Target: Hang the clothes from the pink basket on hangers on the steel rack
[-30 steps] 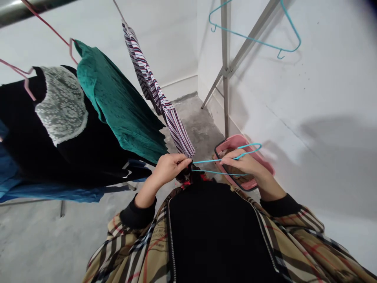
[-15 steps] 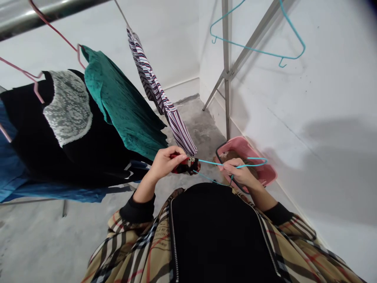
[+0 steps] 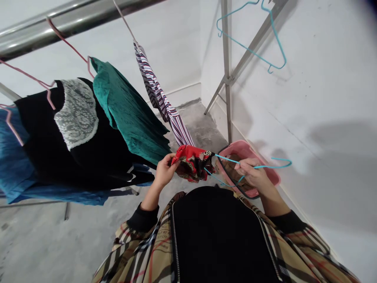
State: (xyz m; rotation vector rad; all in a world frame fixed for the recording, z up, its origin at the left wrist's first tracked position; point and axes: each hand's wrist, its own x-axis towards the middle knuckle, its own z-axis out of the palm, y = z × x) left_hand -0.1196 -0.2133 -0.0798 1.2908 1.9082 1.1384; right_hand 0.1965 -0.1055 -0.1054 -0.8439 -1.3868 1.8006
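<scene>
My left hand (image 3: pixel 165 171) pinches the edge of a red and black patterned cloth (image 3: pixel 194 162), whose exact kind I cannot make out. One end of a light blue clothes hanger (image 3: pixel 226 158) runs into the bunched cloth. Near its hook, my right hand (image 3: pixel 250 172) is closed around the hanger, with the hook pointing off to the right. The cloth hangs in front of my chest, between both hands.
A pink basket (image 3: pixel 272 176) with brownish cloth inside stands by the right wall. On the left, a metal rail (image 3: pixel 88 21) carries a green garment (image 3: pixel 123 110), a black one with lace (image 3: pixel 78 114) and a striped one (image 3: pixel 159 92). Another blue hanger (image 3: pixel 250 50) hangs at upper right.
The patterned cloth has spread out and shows more red. My right hand has moved right with the hanger, and my left hand has shifted slightly. The view has tilted a little upward.
</scene>
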